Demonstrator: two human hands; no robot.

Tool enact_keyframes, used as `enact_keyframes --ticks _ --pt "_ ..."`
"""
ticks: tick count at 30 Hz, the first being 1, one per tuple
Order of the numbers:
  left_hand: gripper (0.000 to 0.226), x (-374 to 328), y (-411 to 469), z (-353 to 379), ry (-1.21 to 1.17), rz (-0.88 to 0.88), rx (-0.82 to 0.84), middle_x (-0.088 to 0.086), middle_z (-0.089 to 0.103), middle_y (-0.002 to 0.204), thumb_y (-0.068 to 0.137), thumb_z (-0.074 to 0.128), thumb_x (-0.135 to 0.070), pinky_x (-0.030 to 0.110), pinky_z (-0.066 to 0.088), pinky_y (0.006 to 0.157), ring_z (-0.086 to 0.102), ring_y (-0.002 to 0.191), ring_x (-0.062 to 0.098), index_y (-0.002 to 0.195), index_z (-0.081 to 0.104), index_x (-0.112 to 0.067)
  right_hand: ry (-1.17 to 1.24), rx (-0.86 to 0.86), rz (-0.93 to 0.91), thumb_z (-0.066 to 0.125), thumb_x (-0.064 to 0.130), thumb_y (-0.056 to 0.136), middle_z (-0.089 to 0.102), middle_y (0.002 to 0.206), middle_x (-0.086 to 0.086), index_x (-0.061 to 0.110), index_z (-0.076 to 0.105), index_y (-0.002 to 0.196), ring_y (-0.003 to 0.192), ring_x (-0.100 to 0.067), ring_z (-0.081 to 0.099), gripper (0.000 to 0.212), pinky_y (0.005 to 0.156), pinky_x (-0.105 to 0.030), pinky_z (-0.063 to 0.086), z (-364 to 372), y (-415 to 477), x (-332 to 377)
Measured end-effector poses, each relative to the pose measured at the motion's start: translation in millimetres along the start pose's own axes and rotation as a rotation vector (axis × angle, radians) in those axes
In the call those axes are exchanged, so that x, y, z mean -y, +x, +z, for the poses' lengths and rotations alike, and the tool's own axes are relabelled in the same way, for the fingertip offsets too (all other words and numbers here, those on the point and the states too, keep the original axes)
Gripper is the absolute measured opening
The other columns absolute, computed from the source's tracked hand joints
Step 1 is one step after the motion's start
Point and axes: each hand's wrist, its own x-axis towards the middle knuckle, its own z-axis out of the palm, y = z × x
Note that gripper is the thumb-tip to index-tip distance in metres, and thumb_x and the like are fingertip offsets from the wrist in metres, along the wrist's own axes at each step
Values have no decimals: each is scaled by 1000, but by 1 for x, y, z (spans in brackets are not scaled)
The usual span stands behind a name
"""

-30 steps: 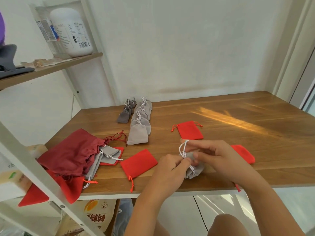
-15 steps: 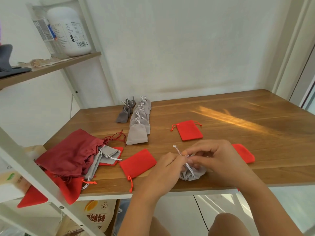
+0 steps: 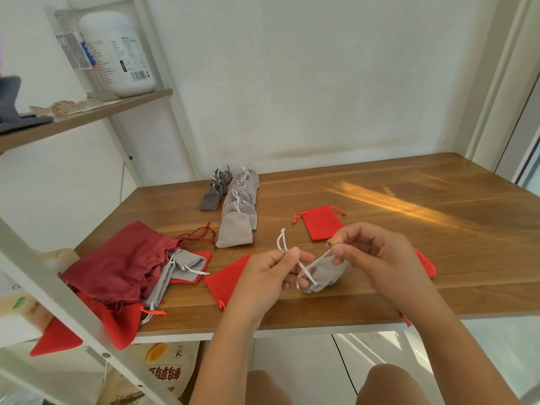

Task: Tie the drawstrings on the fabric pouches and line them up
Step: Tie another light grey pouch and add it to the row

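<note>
You hold one grey pouch just above the bench's near edge. Its long axis runs from 8 to 2 o'clock, the gathered mouth seemingly toward 8. Your left hand fingers pinch a loop of its white cord; your right hand fingers pinch the other strand. At 10 o'clock stand two rows, about five light grey pouches and at least three dark grey pouches. Three flat red pouches lie around your hands.

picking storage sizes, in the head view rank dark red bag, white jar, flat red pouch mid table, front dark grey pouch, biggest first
dark red bag
white jar (farther away, so unsure)
red pouch
dark grey pouch
</note>
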Motion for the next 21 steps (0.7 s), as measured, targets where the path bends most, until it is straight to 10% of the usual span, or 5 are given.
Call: enact_keyframes --ticks 7,21 --pt "32 -7 -2 10 323 163 22 -12 45 44 98 51 -30 17 34 49 40 45 2 71 66 -21 58 -42 16 59 -1 89 72 70 -11 6 61 88 64 -18 69 8 58 -22 52 15 0 -9" --pt "24 -15 -6 -8 -707 -188 106 15 73 90 81 55 -18 19 53 56 72 74 16 86 73 -2 315 149 -57 65 -3 71 74 84 -15 2 68 78 83 -23 73 9 69 -24 57 3 -10 19"
